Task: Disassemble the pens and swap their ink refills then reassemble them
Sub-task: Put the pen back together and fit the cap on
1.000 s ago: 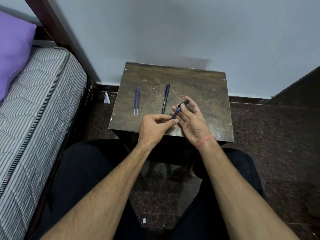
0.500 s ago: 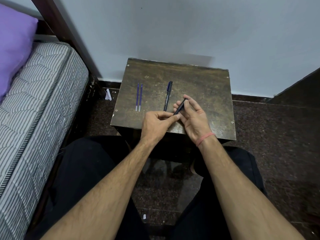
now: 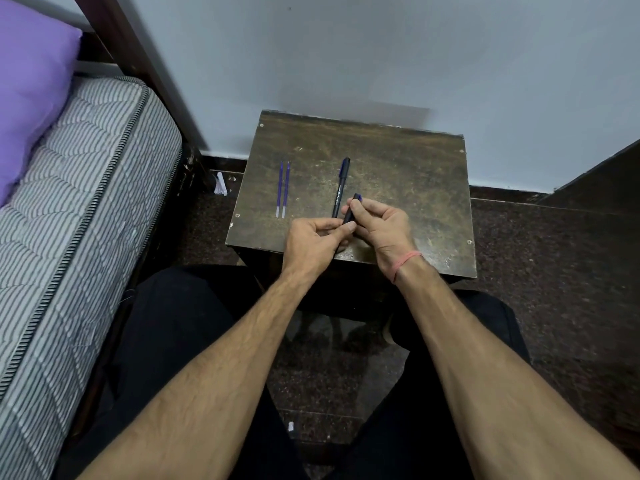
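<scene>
Black pen [image 3: 349, 216] pinched by both hands, left hand [image 3: 311, 242], right hand [image 3: 382, 225], to seat it | refills [image 3: 283, 189] parked aside on table [image 3: 398, 174]

Bare forearms, a pink band [image 3: 408, 259] on the right wrist, black trousers [image 3: 180, 341].
</scene>
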The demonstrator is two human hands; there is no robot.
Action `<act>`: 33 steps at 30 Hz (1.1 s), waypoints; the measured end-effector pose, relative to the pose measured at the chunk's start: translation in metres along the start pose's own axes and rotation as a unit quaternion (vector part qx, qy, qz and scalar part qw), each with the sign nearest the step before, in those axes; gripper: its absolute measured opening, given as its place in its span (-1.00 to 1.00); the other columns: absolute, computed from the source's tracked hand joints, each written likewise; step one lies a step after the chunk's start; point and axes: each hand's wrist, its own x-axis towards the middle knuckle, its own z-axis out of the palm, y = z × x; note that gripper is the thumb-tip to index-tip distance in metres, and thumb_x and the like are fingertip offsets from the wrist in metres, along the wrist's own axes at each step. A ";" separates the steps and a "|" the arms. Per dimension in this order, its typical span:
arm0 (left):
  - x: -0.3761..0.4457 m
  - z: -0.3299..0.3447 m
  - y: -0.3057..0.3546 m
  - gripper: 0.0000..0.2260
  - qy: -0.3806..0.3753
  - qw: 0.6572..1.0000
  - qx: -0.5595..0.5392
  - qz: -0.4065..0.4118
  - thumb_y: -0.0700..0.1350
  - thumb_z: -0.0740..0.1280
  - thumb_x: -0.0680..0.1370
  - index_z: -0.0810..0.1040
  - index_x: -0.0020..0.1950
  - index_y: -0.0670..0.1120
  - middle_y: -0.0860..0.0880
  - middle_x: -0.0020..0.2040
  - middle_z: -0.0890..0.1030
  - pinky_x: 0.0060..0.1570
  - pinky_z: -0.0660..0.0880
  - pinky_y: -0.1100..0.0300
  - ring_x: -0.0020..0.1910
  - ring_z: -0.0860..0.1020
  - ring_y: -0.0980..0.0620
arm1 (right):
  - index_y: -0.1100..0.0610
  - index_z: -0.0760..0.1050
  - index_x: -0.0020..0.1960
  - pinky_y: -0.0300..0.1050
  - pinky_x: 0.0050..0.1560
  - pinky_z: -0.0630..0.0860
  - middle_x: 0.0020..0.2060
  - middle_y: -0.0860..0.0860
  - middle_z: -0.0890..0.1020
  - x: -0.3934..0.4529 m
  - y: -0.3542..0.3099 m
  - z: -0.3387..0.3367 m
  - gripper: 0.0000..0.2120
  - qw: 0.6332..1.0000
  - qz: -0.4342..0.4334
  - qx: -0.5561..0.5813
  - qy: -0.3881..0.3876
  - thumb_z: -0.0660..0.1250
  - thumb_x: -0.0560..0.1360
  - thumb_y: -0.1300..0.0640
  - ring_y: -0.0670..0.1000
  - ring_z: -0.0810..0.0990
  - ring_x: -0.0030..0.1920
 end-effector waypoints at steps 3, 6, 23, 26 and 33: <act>0.002 0.002 -0.002 -0.78 0.010 1.000 -0.012 -0.008 -0.20 0.63 0.61 0.81 0.20 -0.30 -0.27 -0.03 0.83 0.12 0.75 0.02 -0.24 0.73 0.03 | 0.26 0.70 0.02 -0.05 -0.02 0.75 -0.14 0.11 0.78 0.002 -0.002 0.004 -0.90 0.999 -0.007 -0.038 0.008 0.44 0.65 0.24 0.10 0.76 -0.14; 0.003 0.003 -0.004 -0.76 0.014 1.000 -0.009 -0.009 -0.17 0.64 0.60 0.81 0.20 -0.29 -0.22 -0.05 0.84 0.11 0.75 0.03 -0.23 0.74 0.05 | 0.30 0.69 0.06 0.18 0.16 0.70 -0.06 0.21 0.76 0.005 -0.001 0.003 -0.87 0.998 -0.007 -0.054 0.016 0.45 0.66 0.22 0.22 0.73 -0.01; 0.013 -0.018 0.027 -0.77 0.145 0.984 0.037 0.096 0.09 0.64 0.59 0.88 0.11 -0.03 0.23 -0.23 0.80 -0.12 0.61 0.40 -0.25 0.70 0.38 | -0.06 0.74 0.21 0.04 0.08 0.73 0.00 -0.08 0.77 0.025 -0.007 0.019 -0.74 0.918 -0.161 -0.344 0.117 0.58 0.52 -0.01 -0.05 0.77 -0.02; 0.034 -0.020 0.047 -0.71 0.181 0.979 0.060 0.078 0.13 0.69 0.52 0.85 0.11 -0.03 0.12 -0.27 0.80 0.05 0.77 0.08 -0.25 0.77 0.17 | -0.09 0.74 0.21 -0.11 0.23 0.60 0.09 -0.07 0.70 0.031 -0.018 0.031 -0.72 0.832 -0.182 -0.510 0.119 0.56 0.51 -0.04 -0.01 0.72 0.12; 0.074 0.000 0.054 -0.75 0.157 0.971 0.168 0.062 -0.01 0.78 0.41 0.71 -0.21 0.08 0.01 -0.21 0.84 0.08 0.79 -0.04 -0.12 0.84 0.05 | -0.05 0.76 0.06 -0.17 0.15 0.61 -0.07 -0.07 0.79 0.038 -0.038 0.016 -0.85 0.809 -0.148 -0.555 0.127 0.55 0.49 0.06 0.02 0.76 0.06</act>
